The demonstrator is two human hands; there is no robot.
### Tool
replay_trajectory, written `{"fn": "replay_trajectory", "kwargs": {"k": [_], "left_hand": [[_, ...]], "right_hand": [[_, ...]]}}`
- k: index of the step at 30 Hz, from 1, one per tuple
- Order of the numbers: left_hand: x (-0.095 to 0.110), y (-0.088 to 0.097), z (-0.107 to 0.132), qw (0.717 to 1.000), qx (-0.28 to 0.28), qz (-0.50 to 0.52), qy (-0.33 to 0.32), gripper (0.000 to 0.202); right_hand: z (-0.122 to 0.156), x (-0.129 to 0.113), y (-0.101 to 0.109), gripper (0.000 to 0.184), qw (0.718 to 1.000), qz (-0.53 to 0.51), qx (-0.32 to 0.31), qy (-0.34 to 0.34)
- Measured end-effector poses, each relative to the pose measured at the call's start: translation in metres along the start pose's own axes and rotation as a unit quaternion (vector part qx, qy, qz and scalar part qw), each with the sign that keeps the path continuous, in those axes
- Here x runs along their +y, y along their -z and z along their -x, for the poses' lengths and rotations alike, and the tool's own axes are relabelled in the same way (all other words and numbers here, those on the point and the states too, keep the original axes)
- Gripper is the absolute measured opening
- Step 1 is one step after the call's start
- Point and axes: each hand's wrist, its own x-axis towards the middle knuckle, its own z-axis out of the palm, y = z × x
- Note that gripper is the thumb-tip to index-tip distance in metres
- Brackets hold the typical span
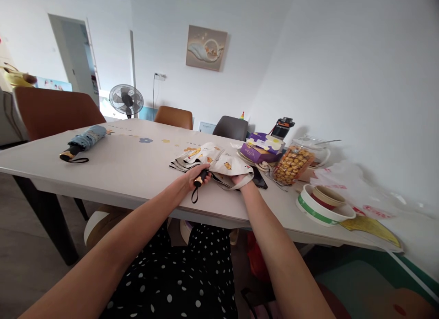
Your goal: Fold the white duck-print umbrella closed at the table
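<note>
A cream folding umbrella (226, 162) with small orange and yellow prints lies loosely folded at the front of the table, its cloth spread in layers. My left hand (196, 176) is closed around the umbrella by its black handle, from which a wrist strap hangs over the table edge. Under the cloth's right side goes my right hand (240, 179), its fingers mostly hidden by the fabric. A second folding umbrella (87, 140), light blue with a black and gold handle, lies rolled up at the table's left. A dark phone (259, 177) rests partly beneath the cream cloth.
On the right stand a purple tissue box (259, 152), a clear jar of round brown snacks (294, 164), stacked paper bowls (324, 204) and a white plastic bag (353, 186). Chairs (173, 117) line the far side of the white table (120, 172). A fan (126, 99) stands behind.
</note>
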Motion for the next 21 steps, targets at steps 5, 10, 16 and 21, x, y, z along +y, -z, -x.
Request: {"fn": "replay_trajectory", "kwargs": {"k": [5, 10, 16, 21], "left_hand": [[0.0, -0.001, 0.0, 1.0, 0.002, 0.011, 0.007, 0.015], [0.0, -0.002, 0.001, 1.0, 0.002, 0.01, 0.011, 0.014], [0.0, -0.007, 0.009, 1.0, 0.016, -0.003, 0.004, 0.015], [-0.002, -0.01, 0.012, 1.0, 0.001, 0.0, 0.004, 0.013]], "right_hand": [[-0.006, 0.006, 0.002, 0.028, 0.999, 0.019, 0.02, 0.035], [-0.01, 0.013, 0.004, 0.022, 0.998, 0.03, 0.034, 0.043], [-0.007, 0.011, 0.001, 0.022, 0.998, 0.054, 0.027, 0.032], [-0.02, -0.019, -0.021, 0.023, 0.984, 0.141, 0.082, 0.065]]}}
